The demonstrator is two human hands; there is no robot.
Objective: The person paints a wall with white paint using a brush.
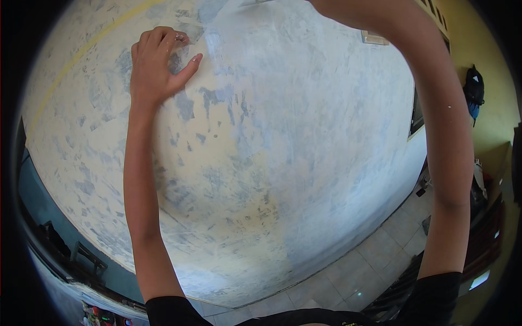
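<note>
A patchy wall point(326, 122) fills the middle of the view, pale cream at left and whiter at right, with grey scuffs showing through. My left hand point(153, 65) is raised against its upper left part, fingers curled a little and thumb apart, holding nothing. White specks cling to its thumb and index finger. My right arm point(444, 122) arches up along the right side, and the hand itself lies beyond the top edge. At the top edge, a thin pale strip point(259, 1) touches or nears the wall; too little shows to tell what it is.
A yellow band point(94, 45) runs across the wall's upper left. Light floor tiles point(346, 281) lie along its foot. On the yellow wall at right hangs a black backpack point(474, 87). A dark wooden frame point(87, 256) stands at lower left, near several colourful small items point(104, 318).
</note>
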